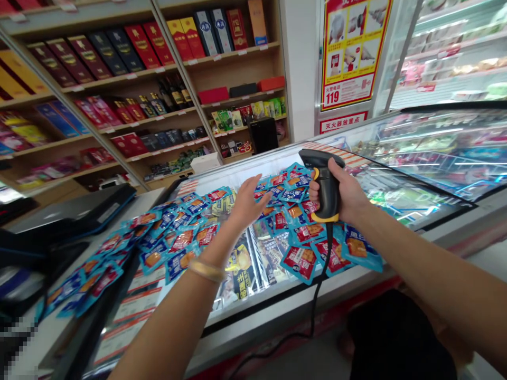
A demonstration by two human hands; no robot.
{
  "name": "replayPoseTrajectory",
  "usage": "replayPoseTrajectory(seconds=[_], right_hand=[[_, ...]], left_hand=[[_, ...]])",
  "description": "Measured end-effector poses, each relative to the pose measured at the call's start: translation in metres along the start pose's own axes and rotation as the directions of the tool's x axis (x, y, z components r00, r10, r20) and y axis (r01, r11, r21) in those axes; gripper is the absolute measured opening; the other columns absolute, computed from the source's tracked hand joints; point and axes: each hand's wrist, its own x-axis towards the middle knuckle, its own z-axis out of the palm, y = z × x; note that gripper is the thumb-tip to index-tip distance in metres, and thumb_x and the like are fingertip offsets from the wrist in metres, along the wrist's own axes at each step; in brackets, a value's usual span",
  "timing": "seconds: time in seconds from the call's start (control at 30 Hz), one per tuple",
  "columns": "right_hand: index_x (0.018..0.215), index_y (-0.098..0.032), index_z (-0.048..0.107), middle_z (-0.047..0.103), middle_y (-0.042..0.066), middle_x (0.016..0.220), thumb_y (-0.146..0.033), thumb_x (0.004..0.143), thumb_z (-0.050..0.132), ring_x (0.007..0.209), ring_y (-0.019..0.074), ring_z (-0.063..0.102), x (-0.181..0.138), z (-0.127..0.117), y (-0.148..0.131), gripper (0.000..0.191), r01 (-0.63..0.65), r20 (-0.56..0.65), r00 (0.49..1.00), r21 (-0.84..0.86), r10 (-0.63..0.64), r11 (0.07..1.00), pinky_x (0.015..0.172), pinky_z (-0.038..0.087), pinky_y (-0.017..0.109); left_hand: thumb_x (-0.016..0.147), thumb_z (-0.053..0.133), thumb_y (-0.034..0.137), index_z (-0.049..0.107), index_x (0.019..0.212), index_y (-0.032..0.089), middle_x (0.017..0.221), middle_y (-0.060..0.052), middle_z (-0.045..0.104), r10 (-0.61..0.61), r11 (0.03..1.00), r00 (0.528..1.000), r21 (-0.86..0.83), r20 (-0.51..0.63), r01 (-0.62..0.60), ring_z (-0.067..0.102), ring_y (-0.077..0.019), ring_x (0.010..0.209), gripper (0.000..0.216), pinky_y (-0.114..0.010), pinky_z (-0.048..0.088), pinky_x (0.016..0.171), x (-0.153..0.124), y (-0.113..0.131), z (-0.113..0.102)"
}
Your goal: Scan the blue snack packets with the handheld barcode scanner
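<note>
Scanner (pixel 327 186): right hand (pixel 350 194) clasped its handle (pixel 329 199).
Packets (pixel 302 261): looked light, slippery; edges suited pinching.
Left hand (pixel 247 205): fingers spread, apparently empty.

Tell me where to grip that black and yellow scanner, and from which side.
The scanner is probably best held by its handle, coming from the right, as the right hand has it: the handle stands nearly upright and is narrower than the wide head above, while the cord leaves from its base, below the fingers.

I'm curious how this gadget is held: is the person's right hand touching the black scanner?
Touching. The head view plainly shows the right hand wrapped around the black scanner.
</note>
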Motion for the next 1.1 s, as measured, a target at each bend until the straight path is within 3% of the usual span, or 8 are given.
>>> replayPoseTrajectory(seconds=[0.2,0.37,0.6,0.8,0.9,1.0,1.07,1.1], right_hand=[[0.075,-0.019,0.054,0.053,0.0,0.058,-0.06,0.081,0.058,0.049,0.0116,0.047,0.015,0.064,0.04,0.041,-0.106,0.183,0.978,0.007,0.103,0.994,0.047,0.04,0.024],[0.075,-0.018,0.055,0.054,0.0,0.056,-0.058,0.081,0.06,0.05,0.0118,0.048,0.028,0.109,0.082,0.04,-0.242,0.28,0.931,-0.007,0.234,0.97,0.049,0.042,0.024],[0.075,-0.018,0.056,0.055,0.0,0.057,-0.058,0.079,0.062,0.052,0.0115,0.048,0.031,0.105,0.117,0.04,-0.322,0.297,0.898,-0.063,0.326,0.945,0.051,0.041,0.023],[0.073,-0.016,0.057,0.054,0.0,0.057,-0.058,0.079,0.062,0.052,0.0103,0.046,0.027,0.099,0.119,0.042,-0.352,0.313,0.88,-0.073,0.357,0.933,0.051,0.041,0.021],[0.074,-0.016,0.057,0.054,0.0,0.057,-0.059,0.078,0.062,0.052,0.0102,0.047,0.026,0.1,0.119,0.043,-0.347,0.327,0.876,-0.081,0.354,0.934,0.051,0.041,0.021],[0.075,-0.017,0.057,0.055,0.0,0.057,-0.058,0.079,0.062,0.052,0.0105,0.048,0.026,0.099,0.12,0.042,-0.341,0.331,0.876,-0.091,0.351,0.936,0.052,0.041,0.021],[0.076,-0.017,0.056,0.055,0.0,0.057,-0.058,0.08,0.061,0.052,0.0107,0.048,0.026,0.098,0.121,0.042,-0.345,0.321,0.878,-0.092,0.356,0.934,0.052,0.041,0.022],[0.076,-0.017,0.056,0.056,0.0,0.057,-0.058,0.08,0.061,0.052,0.0108,0.048,0.026,0.098,0.121,0.041,-0.348,0.319,0.877,-0.092,0.359,0.933,0.052,0.041,0.022]], left_hand=[[0.079,0.061,0.037,0.052,0.132,0.017,0.135,-0.013,0.056,-0.229,0.963,0.964,0.112,-0.133,0.244,0.049,-0.0272,0.127,0.057,-0.042,0.036,0.11,-0.057,-0.074,-0.057],[0.077,0.06,0.038,0.055,0.129,0.016,0.127,-0.014,0.06,-0.408,0.871,0.874,0.174,-0.263,0.459,0.059,-0.0271,0.115,0.056,-0.038,0.043,0.102,-0.091,-0.111,-0.083],[0.071,0.062,0.058,0.05,0.135,0.018,0.125,-0.018,0.061,-0.639,0.67,0.766,0.44,-0.07,0.599,0.055,-0.0349,0.118,0.077,-0.041,0.046,0.094,-0.104,-0.116,-0.093],[0.075,0.062,0.049,0.042,0.141,0.019,0.123,-0.019,0.06,-0.633,0.659,0.77,0.464,-0.083,0.592,0.058,-0.0341,0.113,0.075,-0.041,0.048,0.091,-0.105,-0.107,-0.087],[0.072,0.067,0.038,0.048,0.136,0.017,0.12,-0.019,0.06,-0.601,0.694,0.784,0.382,-0.158,0.61,0.058,-0.0352,0.112,0.07,-0.044,0.047,0.093,-0.104,-0.104,-0.084],[0.071,0.067,0.032,0.056,0.125,0.018,0.121,-0.015,0.059,-0.494,0.815,0.792,0.125,-0.359,0.565,0.057,-0.0317,0.113,0.056,-0.044,0.044,0.099,-0.099,-0.103,-0.084],[0.075,0.064,0.033,0.059,0.118,0.02,0.115,-0.01,0.062,-0.51,0.858,0.724,-0.225,-0.465,0.461,0.061,-0.026,0.106,0.045,-0.041,0.046,0.098,-0.095,-0.102,-0.085],[0.077,0.061,0.035,0.06,0.114,0.02,0.108,-0.008,0.064,-0.58,0.805,0.679,-0.446,-0.45,0.392,0.063,-0.0232,0.099,0.039,-0.039,0.048,0.094,-0.093,-0.101,-0.086]])
